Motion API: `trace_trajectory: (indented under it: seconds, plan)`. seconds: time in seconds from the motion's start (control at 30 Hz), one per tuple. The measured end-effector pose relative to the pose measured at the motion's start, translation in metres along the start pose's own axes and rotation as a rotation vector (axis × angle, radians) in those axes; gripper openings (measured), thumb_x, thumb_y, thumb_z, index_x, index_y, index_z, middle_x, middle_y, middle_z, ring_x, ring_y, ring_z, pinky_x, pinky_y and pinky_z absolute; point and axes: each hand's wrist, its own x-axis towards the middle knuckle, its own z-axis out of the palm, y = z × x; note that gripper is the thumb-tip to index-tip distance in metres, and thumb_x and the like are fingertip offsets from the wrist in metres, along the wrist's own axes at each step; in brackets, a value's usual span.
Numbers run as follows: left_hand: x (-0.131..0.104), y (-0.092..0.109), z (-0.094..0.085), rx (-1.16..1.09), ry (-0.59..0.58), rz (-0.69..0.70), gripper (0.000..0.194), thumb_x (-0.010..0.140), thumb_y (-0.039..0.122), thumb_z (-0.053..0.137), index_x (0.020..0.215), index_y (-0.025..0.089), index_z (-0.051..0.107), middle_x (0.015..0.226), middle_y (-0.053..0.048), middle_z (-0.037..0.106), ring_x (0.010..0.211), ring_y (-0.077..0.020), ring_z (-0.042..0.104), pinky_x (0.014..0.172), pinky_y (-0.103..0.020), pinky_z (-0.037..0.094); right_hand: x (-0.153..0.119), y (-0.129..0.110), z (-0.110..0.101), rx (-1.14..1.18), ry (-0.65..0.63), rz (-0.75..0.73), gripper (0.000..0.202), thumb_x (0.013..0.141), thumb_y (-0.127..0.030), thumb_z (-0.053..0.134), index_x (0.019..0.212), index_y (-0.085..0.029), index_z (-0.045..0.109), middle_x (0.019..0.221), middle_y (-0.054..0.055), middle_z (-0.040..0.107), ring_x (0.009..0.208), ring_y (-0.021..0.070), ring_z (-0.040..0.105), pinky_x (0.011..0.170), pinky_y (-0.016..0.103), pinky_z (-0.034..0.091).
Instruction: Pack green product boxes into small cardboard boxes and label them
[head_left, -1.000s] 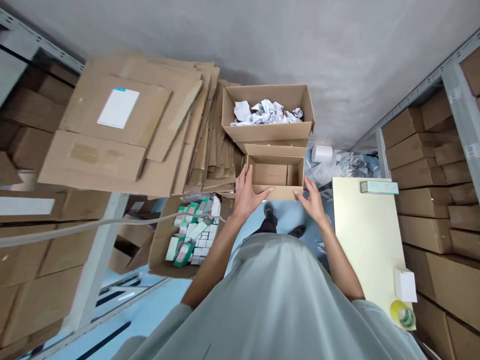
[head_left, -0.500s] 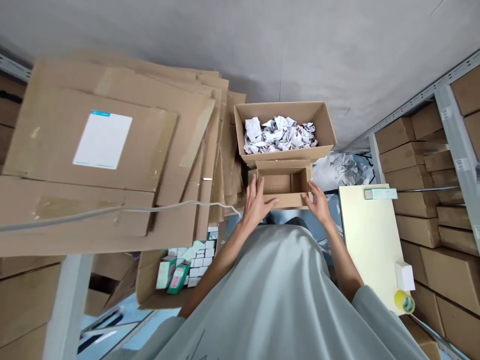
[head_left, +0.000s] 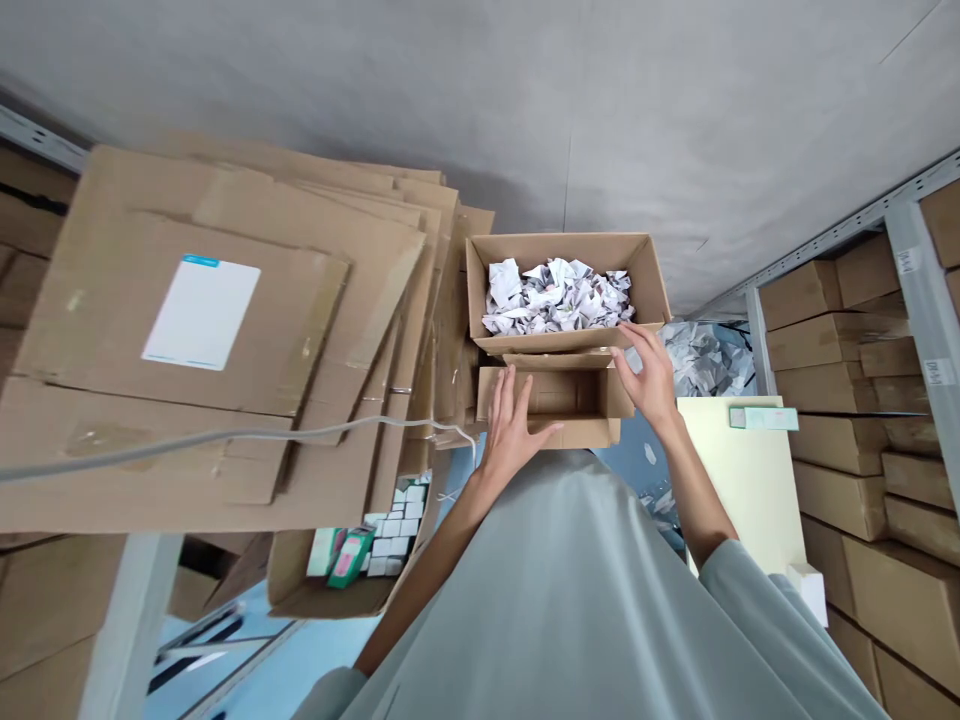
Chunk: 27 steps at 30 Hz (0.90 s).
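At the centre of the frame, just below the larger box [head_left: 555, 344] of crumpled paper [head_left: 559, 297], your small box [head_left: 568, 393] stands mouth up with its flaps spread outward. Your left hand [head_left: 512, 432] lies over its left flap [head_left: 485, 393], fingers parted, thumb stretched toward the near flap [head_left: 581, 434]; it seems to be resting there rather than gripping. Your right hand [head_left: 651, 378] is spread wide and has hold of nothing, its fingertips by the larger box's lower right corner; whether they touch cardboard cannot be told from this view.

The step looks like steadying and squaring the small box. Let your left palm bear lightly on that end, and press the right flap [head_left: 621, 400] with the flats of your fingers, along its crease, so the board doesn't buckle. Avoid snagging the larger box's rim, and give the grey cable [head_left: 375, 420] beside your left wrist some slack.
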Motion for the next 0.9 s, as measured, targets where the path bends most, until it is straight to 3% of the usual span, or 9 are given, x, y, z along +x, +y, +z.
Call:
trace_trajectory:
  seconds: [0.23, 0.4, 0.53, 0.67, 0.77, 0.9]
  plan:
    - [-0.003, 0.010, 0.020, 0.043, 0.104, -0.015, 0.094, 0.098, 0.067, 0.078, 0.174, 0.022, 0.045, 0.183, -0.025, 0.041, 0.176, -0.0431, 0.028, 0.143, -0.070, 0.025, 0.058, 0.029, -0.010, -0.029, -0.099, -0.084, 0.052, 0.117, -0.053, 0.046, 0.154, -0.025, 0.070, 0.155, 0.014, 0.070, 0.148, 0.0348, 0.062, 0.132, 0.053, 0.048]
    - [-0.002, 0.018, 0.030, 0.058, 0.095, -0.070, 0.093, 0.097, 0.070, 0.077, 0.173, 0.024, 0.048, 0.182, -0.022, 0.044, 0.176, -0.0432, 0.029, 0.143, -0.071, 0.022, 0.100, 0.045, -0.005, -0.116, -0.242, -0.089, 0.047, 0.115, -0.041, 0.054, 0.155, -0.020, 0.069, 0.152, 0.017, 0.070, 0.141, 0.0355, 0.067, 0.125, 0.049, 0.052]
    - [-0.001, 0.021, 0.031, 0.065, 0.100, -0.079, 0.092, 0.097, 0.070, 0.076, 0.172, 0.024, 0.050, 0.183, -0.021, 0.043, 0.176, -0.0430, 0.028, 0.143, -0.071, 0.022, 0.132, 0.040, 0.005, -0.222, -0.369, -0.086, 0.049, 0.110, -0.028, 0.063, 0.157, -0.017, 0.067, 0.152, 0.018, 0.069, 0.140, 0.0371, 0.068, 0.123, 0.051, 0.053]
    - [-0.003, 0.020, 0.030, 0.043, 0.107, -0.066, 0.090, 0.096, 0.069, 0.078, 0.171, 0.025, 0.052, 0.183, -0.020, 0.044, 0.176, -0.0422, 0.029, 0.144, -0.070, 0.022, 0.157, 0.026, 0.021, -0.347, -0.516, -0.062, 0.062, 0.103, -0.023, 0.076, 0.164, -0.018, 0.061, 0.154, 0.020, 0.066, 0.143, 0.0392, 0.068, 0.125, 0.053, 0.051]
    - [-0.004, 0.016, 0.030, 0.034, 0.085, -0.047, 0.089, 0.097, 0.067, 0.078, 0.170, 0.024, 0.053, 0.183, -0.020, 0.043, 0.176, -0.0421, 0.029, 0.144, -0.070, 0.022, 0.170, 0.017, 0.035, -0.471, -0.597, -0.017, 0.074, 0.098, -0.017, 0.082, 0.168, -0.021, 0.058, 0.155, 0.022, 0.064, 0.139, 0.0383, 0.072, 0.120, 0.049, 0.055]
    - [-0.007, 0.010, 0.026, 0.015, 0.048, 0.027, 0.086, 0.099, 0.064, 0.077, 0.170, 0.022, 0.053, 0.183, -0.021, 0.042, 0.175, -0.0419, 0.032, 0.144, -0.069, 0.022, 0.179, 0.006, 0.053, -0.599, -0.664, 0.060, 0.075, 0.097, -0.014, 0.081, 0.168, -0.021, 0.058, 0.157, 0.024, 0.064, 0.136, 0.0380, 0.075, 0.115, 0.047, 0.058]
